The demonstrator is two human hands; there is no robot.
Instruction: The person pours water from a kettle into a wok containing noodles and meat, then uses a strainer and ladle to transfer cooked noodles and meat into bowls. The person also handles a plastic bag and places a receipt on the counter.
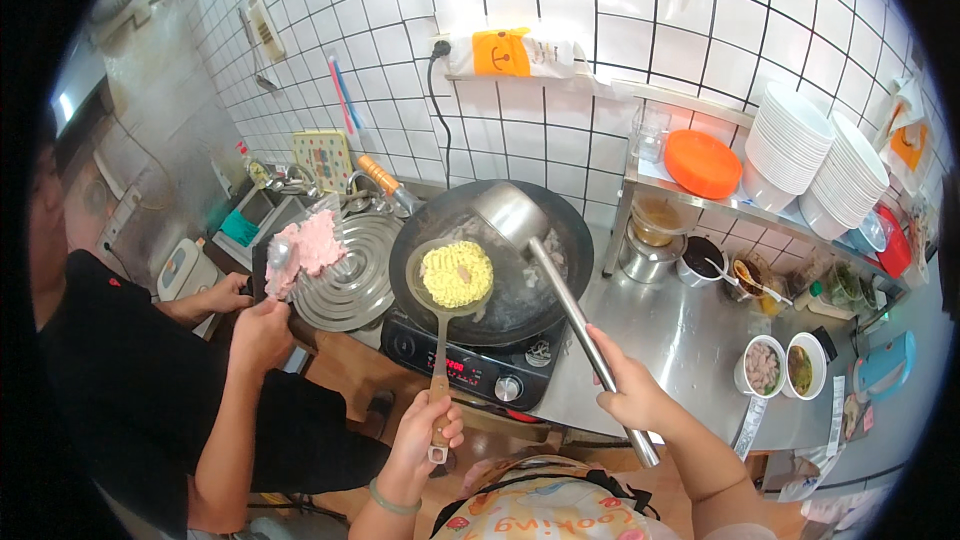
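Note:
In my left hand (429,435) is the wooden handle of a skimmer (442,345). A round cake of yellow instant noodles (459,275) lies in its bowl, over the left part of a dark wok (581,255). My right hand (634,394) grips the long handle of a steel ladle (514,214), whose bowl is tipped over the wok's upper middle. Pale pieces and cloudy liquid (495,319) are in the wok. Beneath it stands a black induction cooker (471,376) with a lit display.
At the left, a co-worker's hands hold pink minced meat (322,240) on plastic beside a large metal lid (367,270). Two filled white tubs (761,367) (805,365) stand on the steel counter (645,330). A shelf at the right bears orange lids (703,163) and stacked white bowls (787,142).

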